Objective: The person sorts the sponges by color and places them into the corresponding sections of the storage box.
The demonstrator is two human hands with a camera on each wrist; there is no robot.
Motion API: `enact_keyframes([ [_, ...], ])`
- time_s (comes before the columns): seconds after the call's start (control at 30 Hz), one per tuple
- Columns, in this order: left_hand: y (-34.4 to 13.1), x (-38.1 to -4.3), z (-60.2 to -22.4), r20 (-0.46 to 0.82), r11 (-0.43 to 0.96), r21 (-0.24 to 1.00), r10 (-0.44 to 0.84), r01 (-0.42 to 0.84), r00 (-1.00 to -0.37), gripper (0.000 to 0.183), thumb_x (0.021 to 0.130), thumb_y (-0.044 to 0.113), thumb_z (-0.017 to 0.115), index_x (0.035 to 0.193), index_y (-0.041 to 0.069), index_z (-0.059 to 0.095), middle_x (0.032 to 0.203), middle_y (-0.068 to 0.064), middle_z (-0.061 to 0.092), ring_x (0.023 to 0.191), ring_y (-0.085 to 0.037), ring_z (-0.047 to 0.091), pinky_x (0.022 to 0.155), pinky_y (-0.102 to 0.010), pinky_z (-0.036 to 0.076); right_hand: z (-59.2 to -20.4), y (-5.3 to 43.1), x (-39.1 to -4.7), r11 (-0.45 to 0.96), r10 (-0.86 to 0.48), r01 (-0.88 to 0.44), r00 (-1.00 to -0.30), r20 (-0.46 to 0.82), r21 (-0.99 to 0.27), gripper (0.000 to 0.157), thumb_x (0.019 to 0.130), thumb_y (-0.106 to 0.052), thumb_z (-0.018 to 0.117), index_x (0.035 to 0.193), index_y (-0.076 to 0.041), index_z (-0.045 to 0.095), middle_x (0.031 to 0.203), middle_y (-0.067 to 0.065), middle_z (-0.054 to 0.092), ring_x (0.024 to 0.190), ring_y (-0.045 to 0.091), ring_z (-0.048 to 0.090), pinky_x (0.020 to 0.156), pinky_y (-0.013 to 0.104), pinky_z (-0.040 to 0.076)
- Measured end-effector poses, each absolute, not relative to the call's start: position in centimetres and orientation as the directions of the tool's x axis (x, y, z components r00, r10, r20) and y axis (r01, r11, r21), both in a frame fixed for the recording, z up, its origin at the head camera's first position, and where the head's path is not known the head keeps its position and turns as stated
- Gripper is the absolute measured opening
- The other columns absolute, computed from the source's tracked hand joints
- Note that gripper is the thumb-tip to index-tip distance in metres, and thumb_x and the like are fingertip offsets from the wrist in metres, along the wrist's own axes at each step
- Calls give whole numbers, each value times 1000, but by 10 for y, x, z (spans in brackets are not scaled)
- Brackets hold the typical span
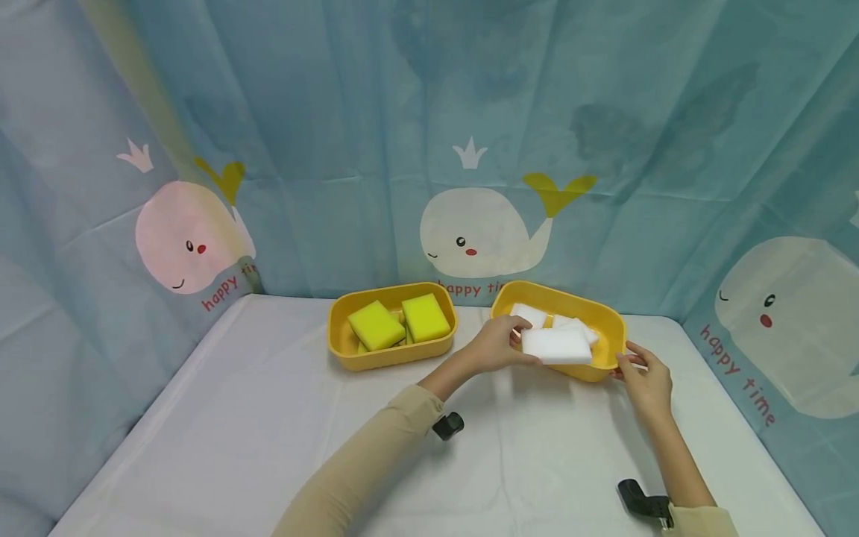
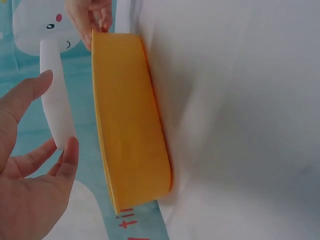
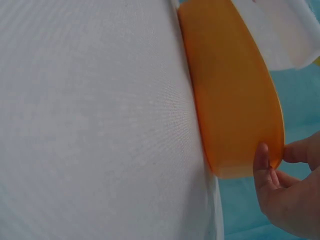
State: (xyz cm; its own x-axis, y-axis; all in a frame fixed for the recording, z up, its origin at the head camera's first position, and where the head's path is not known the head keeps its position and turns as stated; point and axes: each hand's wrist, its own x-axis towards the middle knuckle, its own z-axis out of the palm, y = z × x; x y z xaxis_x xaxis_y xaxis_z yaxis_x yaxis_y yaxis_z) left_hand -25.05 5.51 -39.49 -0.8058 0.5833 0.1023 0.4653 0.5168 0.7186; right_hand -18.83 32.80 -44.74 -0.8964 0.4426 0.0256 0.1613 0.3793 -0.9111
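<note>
In the head view my left hand pinches a white sponge block at its left end, above the front rim of the right yellow tub. The left wrist view shows the sponge edge-on between thumb and fingers, apart from the tub's rim. Several more white sponges lie inside this tub, partly hidden behind the held one. My right hand grips the tub's right front corner, thumb and fingers on either side of the wall in the right wrist view.
Left of it stands a second yellow tub with several yellow-green sponges inside. Both tubs rest on a white-covered table, close to its back edge. A blue curtain with whale prints hangs behind and along the sides.
</note>
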Motion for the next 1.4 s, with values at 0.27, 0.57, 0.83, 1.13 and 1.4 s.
enact_keyframes([
  [0.27, 64, -265, -392, 93, 559, 712, 527, 426, -845, 67, 88, 28, 89, 141, -1, 62, 128, -12, 67, 102, -18, 62, 83, -17, 51, -448, 330, -188, 373, 436, 149, -899, 31, -916, 50, 110, -11, 54, 152, 12, 44, 119, 22, 56, 63, -7, 61, 67, 12, 58],
  [0.57, 74, -278, -385, 58, 613, 680, 502, 403, -863, 68, 90, 29, 87, 145, -1, 59, 127, -12, 66, 102, -17, 58, 82, -18, 51, -448, 332, -187, 379, 432, 150, -901, 31, -913, 50, 110, -13, 53, 153, 11, 44, 120, 22, 55, 63, -8, 60, 68, 11, 58],
  [0.83, 82, -290, -386, 43, 624, 687, 478, 373, -877, 63, 92, 25, 86, 143, -2, 60, 131, -12, 65, 105, -16, 56, 85, -20, 52, -448, 332, -188, 386, 433, 166, -901, 20, -908, 51, 110, -14, 53, 154, 11, 43, 122, 22, 55, 63, -8, 60, 68, 11, 57],
  [1.13, 89, -296, -385, 32, 648, 672, 457, 358, -889, 66, 93, 25, 85, 146, -2, 57, 137, -14, 63, 125, -23, 54, 97, -26, 52, -447, 329, -187, 379, 440, 151, -897, 34, -913, 49, 109, -11, 55, 151, 11, 46, 117, 21, 57, 64, -6, 61, 67, 11, 58],
  [1.4, 87, -297, -389, 5, 635, 695, 465, 337, -885, 71, 94, 25, 83, 151, -3, 51, 152, -17, 52, 129, -27, 55, 104, -31, 53, -448, 329, -188, 387, 441, 150, -896, 40, -910, 49, 109, -12, 55, 151, 12, 46, 115, 21, 57, 63, -6, 62, 67, 11, 57],
])
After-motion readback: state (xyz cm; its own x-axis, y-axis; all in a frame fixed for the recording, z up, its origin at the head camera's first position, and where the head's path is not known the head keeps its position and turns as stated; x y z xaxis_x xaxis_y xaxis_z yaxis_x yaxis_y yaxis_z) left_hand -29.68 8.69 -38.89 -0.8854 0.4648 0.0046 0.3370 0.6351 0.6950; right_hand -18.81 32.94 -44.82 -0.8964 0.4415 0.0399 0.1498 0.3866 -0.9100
